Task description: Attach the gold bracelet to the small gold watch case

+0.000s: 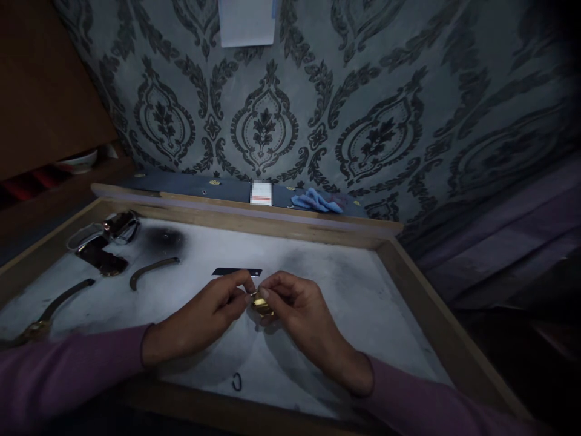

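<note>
A small shiny gold piece that looks like a watch case (263, 304) is gripped in my right hand (302, 306), between thumb and fingers. At its left edge, my left hand (211, 309) has thumb and index finger pinched together; a tiny bright bit shows at the tips, too small to name. Just beyond the hands lies a flat dark blade (236, 272) with a hole at one end. A curved dark strap piece (154, 270) rests to the left. Farther left is a gold watch (39, 330) with a strap, partly hidden by my left sleeve.
A wooden-rimmed tray (385, 266) with a white surface holds everything. Several brown-strapped watches (102, 254) sit at its far left corner. A small dark loop (236, 381) lies near the front rim. Behind the far rim are a blue cloth (315, 201) and a small white box (261, 192).
</note>
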Demonstrator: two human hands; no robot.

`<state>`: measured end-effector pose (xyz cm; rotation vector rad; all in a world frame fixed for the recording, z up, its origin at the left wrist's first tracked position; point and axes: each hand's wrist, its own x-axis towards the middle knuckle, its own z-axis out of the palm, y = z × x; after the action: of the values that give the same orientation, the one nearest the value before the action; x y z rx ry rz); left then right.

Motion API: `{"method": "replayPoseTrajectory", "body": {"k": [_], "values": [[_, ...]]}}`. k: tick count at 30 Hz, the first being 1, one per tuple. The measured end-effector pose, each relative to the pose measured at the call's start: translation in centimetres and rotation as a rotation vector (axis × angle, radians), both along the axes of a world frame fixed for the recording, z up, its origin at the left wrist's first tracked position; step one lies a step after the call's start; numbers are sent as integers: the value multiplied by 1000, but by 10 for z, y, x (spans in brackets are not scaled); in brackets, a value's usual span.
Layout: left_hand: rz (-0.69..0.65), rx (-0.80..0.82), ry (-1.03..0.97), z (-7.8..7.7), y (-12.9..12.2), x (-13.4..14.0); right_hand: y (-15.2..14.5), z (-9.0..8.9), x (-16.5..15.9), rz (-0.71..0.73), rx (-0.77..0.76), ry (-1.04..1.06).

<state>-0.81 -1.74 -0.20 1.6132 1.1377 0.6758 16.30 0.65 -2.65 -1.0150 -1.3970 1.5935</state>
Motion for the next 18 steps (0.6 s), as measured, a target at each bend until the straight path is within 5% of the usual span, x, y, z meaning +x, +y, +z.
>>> {"method": "replayPoseTrajectory", "body": {"k": [10, 18], "values": [[71, 3, -65, 0, 1, -1, 2, 4, 1, -20, 16, 27], [87, -176, -255, -1, 7, 3, 0, 6, -1, 10, 34, 49]]}}
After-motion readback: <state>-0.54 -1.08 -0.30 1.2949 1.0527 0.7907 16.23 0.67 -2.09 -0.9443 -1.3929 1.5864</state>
